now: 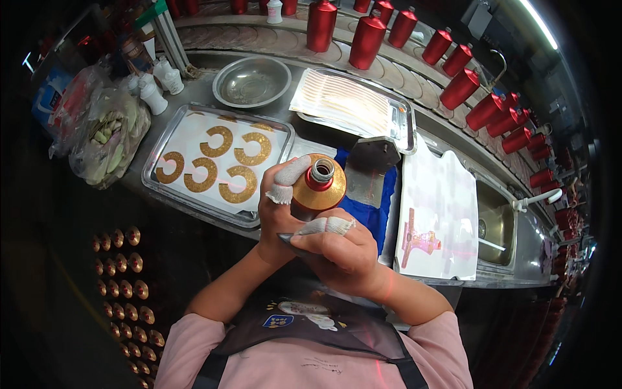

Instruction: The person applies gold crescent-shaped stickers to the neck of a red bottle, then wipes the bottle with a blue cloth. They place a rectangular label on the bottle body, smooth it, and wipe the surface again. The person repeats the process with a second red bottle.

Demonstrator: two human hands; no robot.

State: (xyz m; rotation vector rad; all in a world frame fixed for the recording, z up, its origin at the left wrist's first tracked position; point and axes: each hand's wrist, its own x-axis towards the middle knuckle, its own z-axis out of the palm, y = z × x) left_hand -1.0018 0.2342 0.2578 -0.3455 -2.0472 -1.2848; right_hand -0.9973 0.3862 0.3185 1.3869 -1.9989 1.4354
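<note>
A red bottle (334, 194) with a gold, glittery shoulder stands upright between my hands, its open neck pointing up toward me. My left hand (272, 217) is closed around its left side, with white cloth covers on the finger and thumb. From the near right, my right hand (346, 253) presses wrapped fingers against the bottle's lower side. A small dark grey flat piece (287, 240) sticks out from the right hand's grip; the rest of it is hidden. Left of the bottle, a metal tray (150, 183) carries several gold C-shaped decals (238, 185) on white sheet.
Behind lie a metal bowl (251, 81) and a tray of striped sheets (346, 100). A dark block (374, 157) rests over blue cloth (382, 223). To the right are a white sheet-covered board (440, 194) and a sink (495, 217). Red bottles (369, 40) line a curved conveyor (285, 42).
</note>
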